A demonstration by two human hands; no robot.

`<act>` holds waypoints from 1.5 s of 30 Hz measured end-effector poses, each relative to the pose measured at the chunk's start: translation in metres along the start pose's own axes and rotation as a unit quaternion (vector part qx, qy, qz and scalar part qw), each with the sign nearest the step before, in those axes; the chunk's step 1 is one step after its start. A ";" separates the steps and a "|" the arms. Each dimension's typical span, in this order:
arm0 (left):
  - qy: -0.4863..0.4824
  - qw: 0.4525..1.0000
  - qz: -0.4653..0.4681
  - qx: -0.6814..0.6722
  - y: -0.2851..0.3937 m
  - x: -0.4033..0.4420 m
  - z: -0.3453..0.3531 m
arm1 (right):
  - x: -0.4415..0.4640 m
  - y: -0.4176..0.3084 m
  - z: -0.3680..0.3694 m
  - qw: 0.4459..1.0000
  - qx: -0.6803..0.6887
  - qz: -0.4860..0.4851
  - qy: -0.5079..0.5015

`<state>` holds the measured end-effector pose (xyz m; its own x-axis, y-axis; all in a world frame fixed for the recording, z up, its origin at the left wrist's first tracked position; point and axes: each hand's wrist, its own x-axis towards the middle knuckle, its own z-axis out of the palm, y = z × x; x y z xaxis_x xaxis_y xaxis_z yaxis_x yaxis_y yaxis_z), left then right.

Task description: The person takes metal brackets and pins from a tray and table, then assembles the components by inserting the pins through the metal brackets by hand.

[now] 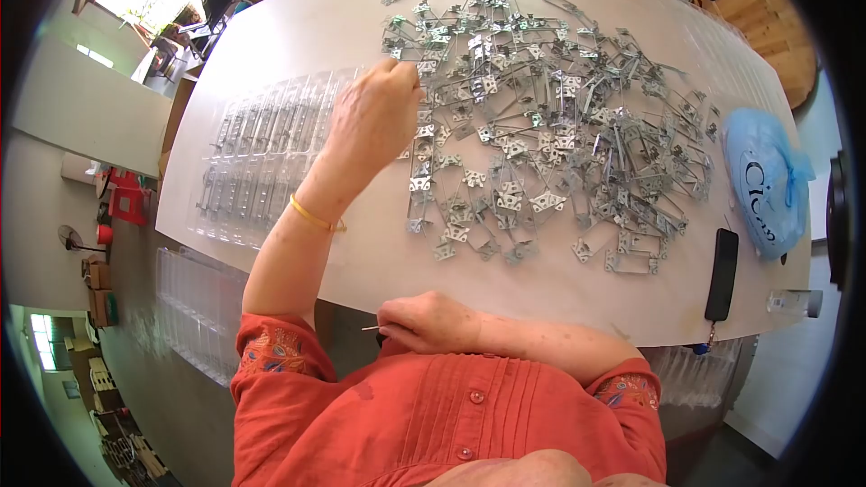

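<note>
My left hand (374, 117), with a yellow band on its wrist, is raised at the left edge of a pile of metal brackets (510, 194). Its fingers are closed, and whatever they hold is hidden behind the hand. Close to my body at the table's front edge, my right hand (428, 320) is closed with the palm turned in. A thin pale stick (370, 329) pokes out from its fingers. Left of my raised hand lies a clear plastic tray (347, 86) with rows of compartments and thin metal parts in them.
A black phone (722, 275), a clear bottle (794, 303) and a blue plastic bag (767, 182) are at the table's right side. More clear trays (194, 316) sit below the left edge. A round wooden surface (767, 27) stands beyond the far right corner.
</note>
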<state>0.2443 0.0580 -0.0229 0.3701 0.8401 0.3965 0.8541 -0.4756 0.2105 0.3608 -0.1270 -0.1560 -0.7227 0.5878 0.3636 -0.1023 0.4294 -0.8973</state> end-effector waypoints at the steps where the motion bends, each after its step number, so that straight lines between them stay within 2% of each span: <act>1: 0.001 1.000 -0.008 0.004 -0.006 0.008 0.007 | 0.000 0.000 0.000 1.000 -0.001 -0.001 0.002; 7: -0.058 0.997 -0.015 -0.043 -0.035 0.037 0.046 | -0.002 0.001 0.001 1.000 0.002 0.024 -0.016; 11: -0.084 0.996 -0.023 -0.030 -0.041 0.044 0.062 | -0.003 0.000 0.001 1.000 -0.005 0.019 -0.016; 26: -0.125 0.987 -0.094 -0.045 -0.041 0.048 0.068 | -0.003 0.002 0.003 1.000 -0.011 0.015 -0.013; 38: -0.140 0.958 -0.157 -0.196 -0.056 0.051 0.078 | -0.003 0.003 0.003 1.000 -0.003 0.011 -0.011; 40: -0.154 0.937 -0.196 -0.246 -0.058 0.051 0.078 | -0.003 0.003 0.003 1.000 -0.006 0.010 -0.011; 45: -0.182 0.922 -0.220 -0.262 -0.066 0.054 0.081 | -0.002 0.002 0.002 1.000 -0.006 0.011 -0.016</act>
<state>0.2374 0.1558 -0.0878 0.2093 0.9683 -0.1365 0.6928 -0.0483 0.7195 0.3608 -0.1294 -0.1589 -0.7460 0.5749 0.3362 -0.0789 0.4250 -0.9018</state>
